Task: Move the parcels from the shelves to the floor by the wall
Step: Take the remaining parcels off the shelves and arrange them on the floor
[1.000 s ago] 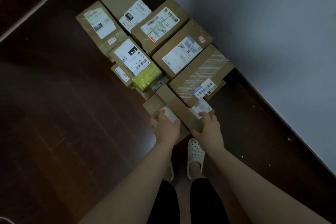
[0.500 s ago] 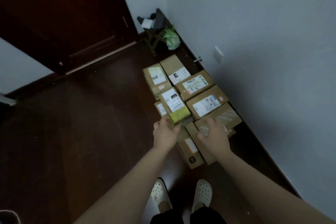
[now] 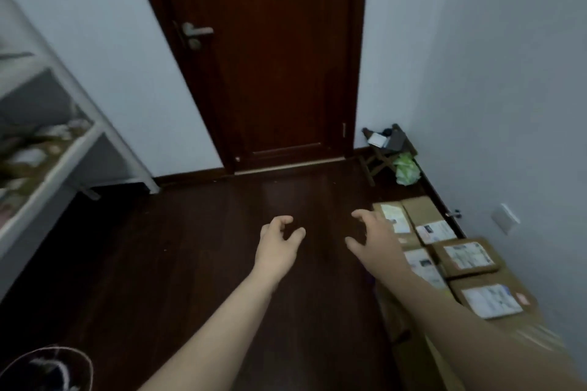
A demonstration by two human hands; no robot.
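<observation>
Dark wooden floor (image 3: pixel 197 263) fills the middle of our view, and much around it is hard to read. The white shelves (image 3: pixel 63 149) at the left edge are cut off and blurred, so we make out only pale and greenish shapes on them. A dark round thing (image 3: pixel 44 368) with a pale rim in the bottom left corner is cut off too, and we cannot tell what it is. Our right forearm covers part of the nearer parcels (image 3: pixel 465 259), and the nearest one is a streak of blur at the lower right. They are brown cardboard boxes with white printed labels, the print too small to read, packed edge to edge in two rows on the floor along the right-hand wall (image 3: pixel 508 73). Our left hand (image 3: pixel 276 244) and right hand (image 3: pixel 376 241) hang apart over the floor, both released, fingers loosely curled around nothing. Ahead, a dark brown door (image 3: pixel 263 57) with a metal handle (image 3: pixel 193 33) stands closed. In the corner to its right sits a small folding stool (image 3: pixel 386 149) with a green bag (image 3: pixel 406 170) beside it, and a white wall plate (image 3: pixel 505 218) sits just above the parcels.
</observation>
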